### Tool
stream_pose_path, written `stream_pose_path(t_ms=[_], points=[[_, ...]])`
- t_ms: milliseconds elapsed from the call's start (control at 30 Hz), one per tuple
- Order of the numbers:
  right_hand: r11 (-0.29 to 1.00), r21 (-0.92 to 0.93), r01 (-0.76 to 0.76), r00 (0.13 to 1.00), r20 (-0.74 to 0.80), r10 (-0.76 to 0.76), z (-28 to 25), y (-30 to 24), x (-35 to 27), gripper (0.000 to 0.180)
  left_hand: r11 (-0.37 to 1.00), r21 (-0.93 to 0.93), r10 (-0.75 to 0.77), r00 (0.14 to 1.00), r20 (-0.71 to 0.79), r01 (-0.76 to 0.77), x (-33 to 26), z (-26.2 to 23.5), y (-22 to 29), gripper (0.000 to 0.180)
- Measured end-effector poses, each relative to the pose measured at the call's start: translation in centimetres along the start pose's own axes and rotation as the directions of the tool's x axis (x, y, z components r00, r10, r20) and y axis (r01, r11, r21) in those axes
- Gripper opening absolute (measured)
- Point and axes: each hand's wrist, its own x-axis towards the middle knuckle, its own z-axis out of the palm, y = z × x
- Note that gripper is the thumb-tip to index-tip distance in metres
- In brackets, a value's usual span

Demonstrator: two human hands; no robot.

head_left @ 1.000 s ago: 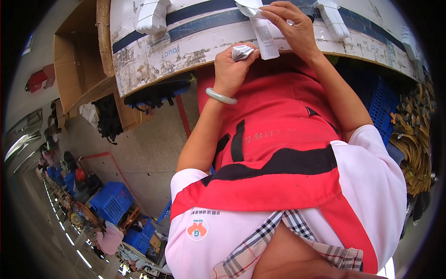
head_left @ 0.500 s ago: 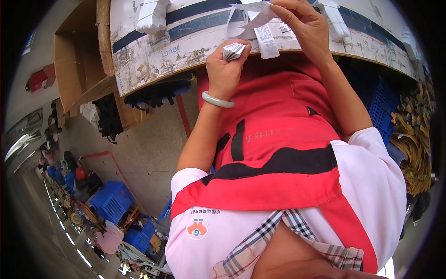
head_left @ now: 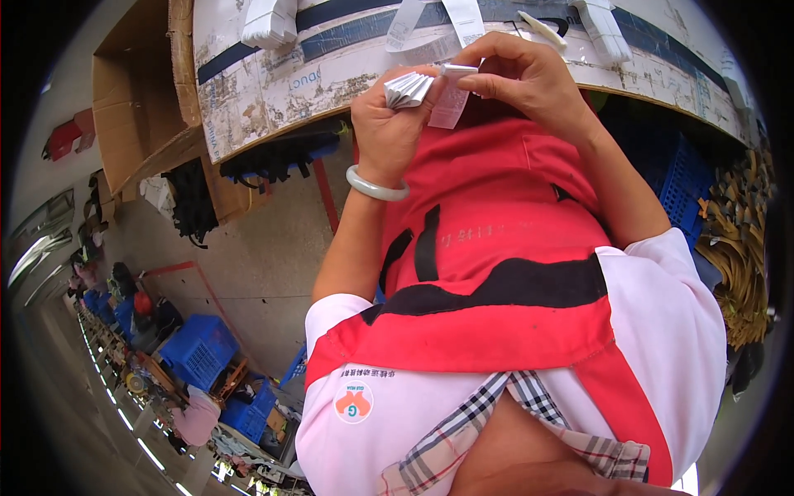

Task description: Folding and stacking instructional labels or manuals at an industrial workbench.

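My left hand (head_left: pixel 387 132), a pale bangle on its wrist, is closed round a bundle of folded white labels (head_left: pixel 407 90) whose edges fan out. Close beside it, my right hand (head_left: pixel 536 89) pinches a white label strip (head_left: pixel 460 70) between thumb and finger, at the table's near edge. A printed end of the strip (head_left: pixel 449 109) hangs below the fingers over my red apron. Beyond the hands, more printed strip (head_left: pixel 465 21) and a curled translucent length (head_left: pixel 404 26) lie on the table.
The worn table (head_left: pixel 331 87) has a white label stack (head_left: pixel 270 23) at left and another (head_left: pixel 602 33) at right. A slim white object (head_left: pixel 542 31) lies near the right stack. An open cardboard box (head_left: pixel 136 107) stands left; a blue crate (head_left: pixel 680 186) is below the right side.
My right hand has come down and left, bringing the strip to the left hand's bundle. The left hand has shifted slightly left. The slim white object is now uncovered.
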Motion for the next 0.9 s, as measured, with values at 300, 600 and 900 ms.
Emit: stream_pose_path(t_ms=[300, 600, 900], points=[[0.992, -0.025, -0.125, 0.992, 0.020, 0.125, 0.2, -0.2, -0.1, 0.014, 0.995, 0.053, 0.078, 0.997, 0.022, -0.079, 0.4, 0.0, -0.2, 0.016], [1.000, -0.029, -0.007, 1.000, 0.027, 0.008, 0.1, 0.1, -0.1, 0.009, 0.996, -0.065, -0.051, 0.998, 0.034, 0.053, -0.3, 0.3, -0.7, 0.012], [0.993, -0.104, -0.061, 0.996, 0.056, 0.067, 1.9, -0.7, -0.5, 0.012, 0.737, -0.382, -0.412, 0.819, 0.399, 0.558, -1.0, -0.3, -1.8, 0.057]])
